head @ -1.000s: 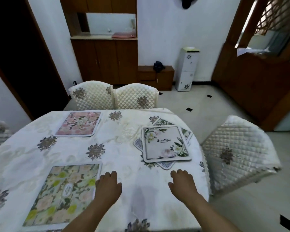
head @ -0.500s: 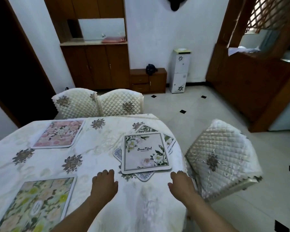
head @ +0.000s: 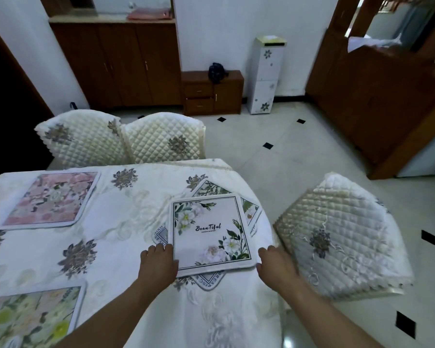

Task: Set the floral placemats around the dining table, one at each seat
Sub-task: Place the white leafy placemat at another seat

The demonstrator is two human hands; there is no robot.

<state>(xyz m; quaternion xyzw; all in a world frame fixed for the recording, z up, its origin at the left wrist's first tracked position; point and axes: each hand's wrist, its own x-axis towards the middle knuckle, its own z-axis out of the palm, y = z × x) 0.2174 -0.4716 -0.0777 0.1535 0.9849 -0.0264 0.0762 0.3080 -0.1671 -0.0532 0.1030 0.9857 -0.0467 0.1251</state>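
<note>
on the table [head: 126, 222], white floral placemat [head: 209, 229]

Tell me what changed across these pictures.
Both hands moved forward to the placemat stack: the left hand now touches the top placemat at its near-left edge, the right hand reaches its near-right corner. Nothing lifted yet. The stack, pink placemat and green placemat stayed put.

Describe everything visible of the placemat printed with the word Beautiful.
The Beautiful placemat is white, roughly square with rounded corners, a thin dark inner border, leafy white and pink flowers in opposite corners, black script centred. It looks padded. It lies flat atop other placemats, askew from them, by the right edge of the table. The left hand touches its near-left corner; the right hand sits beside its near-right corner.
</note>
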